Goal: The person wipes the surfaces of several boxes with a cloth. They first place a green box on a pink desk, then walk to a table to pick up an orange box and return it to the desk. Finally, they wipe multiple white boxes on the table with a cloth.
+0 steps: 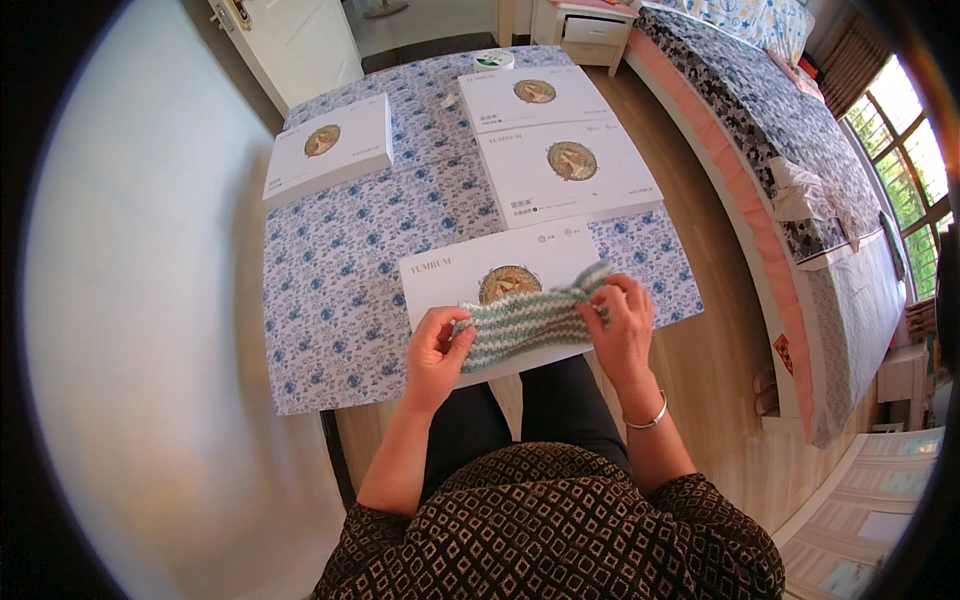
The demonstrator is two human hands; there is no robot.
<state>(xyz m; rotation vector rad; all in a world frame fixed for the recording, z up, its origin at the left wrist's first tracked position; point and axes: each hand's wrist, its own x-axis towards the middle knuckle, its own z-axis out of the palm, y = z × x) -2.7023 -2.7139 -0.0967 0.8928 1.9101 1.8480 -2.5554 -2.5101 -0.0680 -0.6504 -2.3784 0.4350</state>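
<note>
A striped knitted piece in green, white and brown point(525, 322) is stretched sideways between my two hands, above a white printed box point(442, 270) at the near edge of the table. My left hand point(439, 352) pinches its left end between thumb and fingers. Towards its right end, my right hand point(622, 322) grips the knit, and a bunched part of it sticks up beside the fingers. The knit hides the lower part of the round gold picture on the box lid.
More white boxes lie on the flowered tablecloth point(337, 300): one at far left point(360, 142), two at the right point(525, 180). A round white container point(493, 61) stands at the far edge. A bed point(720, 97) is to the right, a door point(300, 45) beyond the table.
</note>
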